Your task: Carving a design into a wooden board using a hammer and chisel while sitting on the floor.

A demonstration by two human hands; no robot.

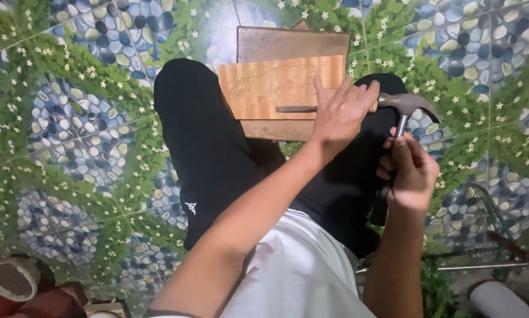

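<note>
While the floor [70, 118] spreads out in glossy tiles printed with blue-grey pebbles, green leaves and small white flowers, a round, pale-rimmed pot [8, 277] sits at the lower left corner beside some reddish-brown shapes too dim to tell. Further right, the person's legs [205, 147] in matte black cloth lie crossed on the tiles, with a white shirt [294, 271] below them. Across the legs rests a flat rectangular board [276, 85] of light orange wood with wavy grain and faint pencil lines drawn on it; it lies on a darker, duller brown board [291, 44] that shows above and below it. On the light board lies a thin, dark metal chisel [297, 109], its blade flat and pointing left. The left hand [341, 115] reaches across from the lower left and is wrapped around the chisel's handle end, fingers curled over it and thumb raised, so the handle itself is hidden. Just right of it, a claw hammer [409, 106] with a grey steel head and curved claw stands near the chisel's end. The right hand [412, 171] is closed tightly on the hammer's shiny shaft below the head. At the far right, thin metal rods [482, 265] and a pale tube [500, 300] lie over green plants.
</note>
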